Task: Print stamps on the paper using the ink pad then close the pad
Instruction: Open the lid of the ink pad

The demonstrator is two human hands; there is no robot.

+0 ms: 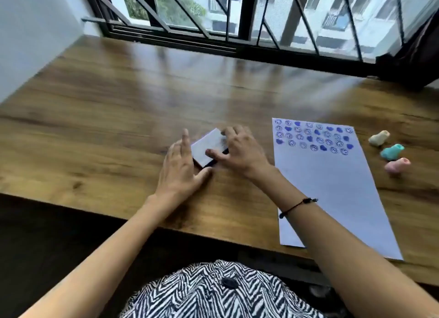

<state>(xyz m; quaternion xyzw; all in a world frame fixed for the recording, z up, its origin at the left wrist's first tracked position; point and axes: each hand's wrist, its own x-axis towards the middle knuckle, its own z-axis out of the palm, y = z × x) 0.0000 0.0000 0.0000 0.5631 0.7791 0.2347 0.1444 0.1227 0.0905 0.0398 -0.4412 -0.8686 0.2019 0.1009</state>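
Both hands meet at the ink pad (209,149) on the wooden bench (107,127). The left hand (181,169) steadies its side, fingers loose; the right hand (240,149) presses the pale lid down, apparently closing it. The paper (332,187) beside it carries rows of blue prints, with three stamps (392,151) just beyond.

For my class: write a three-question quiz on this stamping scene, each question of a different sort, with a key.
1. True or false: the stamps are lying on the paper.
2. How many stamps lie to the right of the paper?
3. The ink pad is touched by: A) left hand only, B) right hand only, C) both hands.

Key
1. False: they lie on the table, beside it.
2. Three.
3. C.
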